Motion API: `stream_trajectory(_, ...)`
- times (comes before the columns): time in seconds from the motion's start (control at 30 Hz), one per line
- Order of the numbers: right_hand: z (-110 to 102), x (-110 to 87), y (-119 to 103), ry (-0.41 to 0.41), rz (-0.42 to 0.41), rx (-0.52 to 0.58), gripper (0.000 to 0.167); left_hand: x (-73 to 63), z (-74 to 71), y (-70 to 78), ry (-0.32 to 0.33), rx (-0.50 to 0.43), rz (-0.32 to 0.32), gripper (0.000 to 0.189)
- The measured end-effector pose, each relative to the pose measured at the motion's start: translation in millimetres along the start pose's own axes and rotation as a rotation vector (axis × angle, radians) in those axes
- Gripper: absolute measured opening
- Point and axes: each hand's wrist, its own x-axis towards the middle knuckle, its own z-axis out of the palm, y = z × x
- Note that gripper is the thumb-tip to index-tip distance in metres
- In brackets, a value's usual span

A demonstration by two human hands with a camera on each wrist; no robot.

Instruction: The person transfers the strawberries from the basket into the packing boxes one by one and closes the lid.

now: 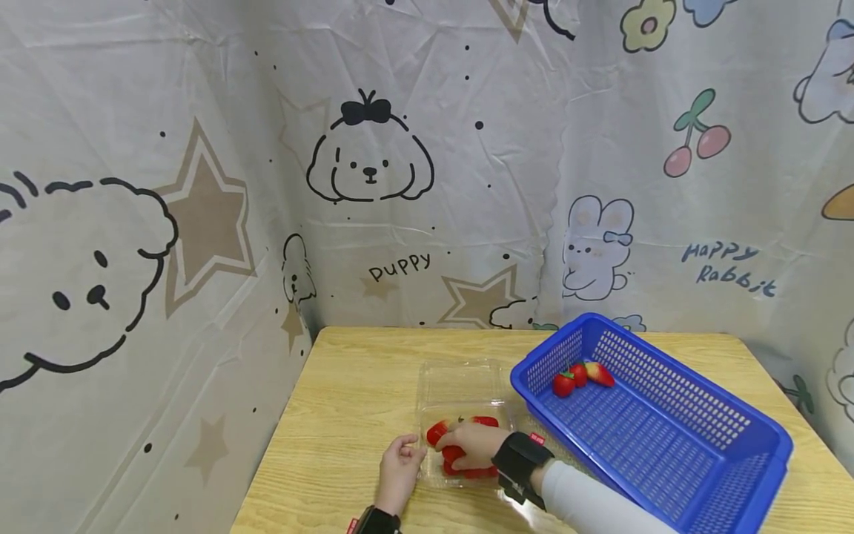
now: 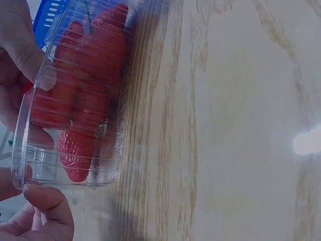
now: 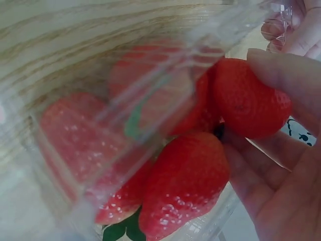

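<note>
A clear plastic clamshell box (image 1: 432, 478) stands on the table with its lid (image 1: 460, 382) folded back. Several red strawberries (image 2: 100, 45) lie inside it, some with green leaves. My left hand (image 1: 399, 466) pinches the box's near left rim between thumb and fingers, as the left wrist view shows (image 2: 47, 211). Reaching into the box from the right, my right hand (image 1: 477, 445) grips a round red strawberry (image 3: 251, 100) between thumb and fingers. Other strawberries (image 3: 185, 181) sit close beside its fingers, partly seen through the plastic wall.
A large blue plastic basket (image 1: 707, 371) stands to the right of the box, with a few strawberries (image 1: 579, 375) at its far left end. The wooden table (image 1: 360, 386) ends at a printed curtain (image 1: 400, 245) behind and on the left.
</note>
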Motion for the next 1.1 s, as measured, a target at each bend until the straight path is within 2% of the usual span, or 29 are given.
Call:
stream_trajectory(0.43, -1.6, -1.2, -0.7, -0.002, -0.014, 0.013, 0.032, -2.9, 0.8, -0.9, 0.011, 0.022, 0.020, 0.025)
stream_trajectory(0.53, -9.1, -3.1, 0.2, 0.015, -0.016, 0.050, 0.032, -3.3, 1.5, -2.1, 0.009, 0.015, 0.029, 0.026)
stream_trajectory(0.6, -19.7, -6.4, 1.0, 0.058, -0.013, 0.091, 0.033, -3.5, 2.0, -3.1, 0.009, 0.010, 0.031, 0.026)
stream_trajectory(0.67, -34.8, -11.6, 3.1, 0.137, -0.014, 0.133, 0.036, -3.9, 2.4, -3.7, 0.009, 0.005, 0.033, 0.026)
stream_trajectory(0.73, -52.2, -18.7, 7.0, 0.258, -0.004, 0.166, 0.042, -4.4, 2.8, -4.1, 0.013, 0.004, 0.033, 0.026)
stream_trajectory(0.87, -83.5, -34.2, 25.1, 0.602, 0.005, 0.184, 0.054, -4.9, 3.6, -3.9, 0.020, 0.007, 0.031, 0.026)
stream_trajectory(0.97, -101.6, -46.9, 44.5, 0.845, 0.021, 0.132, 0.060, -4.6, 4.0, -3.6, 0.019, 0.010, 0.032, 0.026)
stream_trajectory(1.03, -109.7, -56.5, 58.2, 0.949, 0.050, 0.090, 0.066, -4.3, 4.0, -3.5, 0.018, 0.012, 0.033, 0.026)
stream_trajectory(1.1, -114.2, -66.9, 71.5, 0.998, 0.110, 0.062, 0.070, -3.8, 4.2, -3.4, 0.017, 0.013, 0.033, 0.026)
